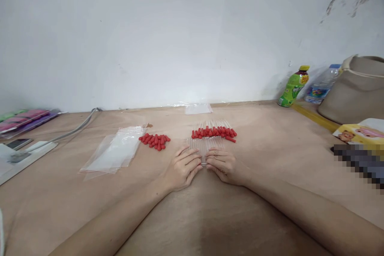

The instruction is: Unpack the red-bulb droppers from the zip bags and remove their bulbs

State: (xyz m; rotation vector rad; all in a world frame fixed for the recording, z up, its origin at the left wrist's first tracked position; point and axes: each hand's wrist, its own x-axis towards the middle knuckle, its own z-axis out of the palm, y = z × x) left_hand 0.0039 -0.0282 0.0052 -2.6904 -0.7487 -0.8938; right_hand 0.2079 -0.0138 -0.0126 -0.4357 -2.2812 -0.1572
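Both hands rest on the table, one at each side of a row of clear thin tubes (205, 144). My left hand (184, 167) has its fingers lying over the left part of the tubes, slightly spread. The fingers of my right hand (223, 165) lie over the right part. Just beyond is a row of red rubber bulbs (213, 132) with clear tubes pointing toward the wall. A loose pile of red bulbs (155, 141) sits left of that row. Clear plastic bags (115, 150) lie further left.
Another clear bag (198, 108) lies by the wall. At right stand a green bottle (294, 87), a water bottle (321, 86) and a grey bin (354, 90), with a yellow packet (361, 134) nearer. A cable (75, 128) and pink packages (28, 120) are at left.
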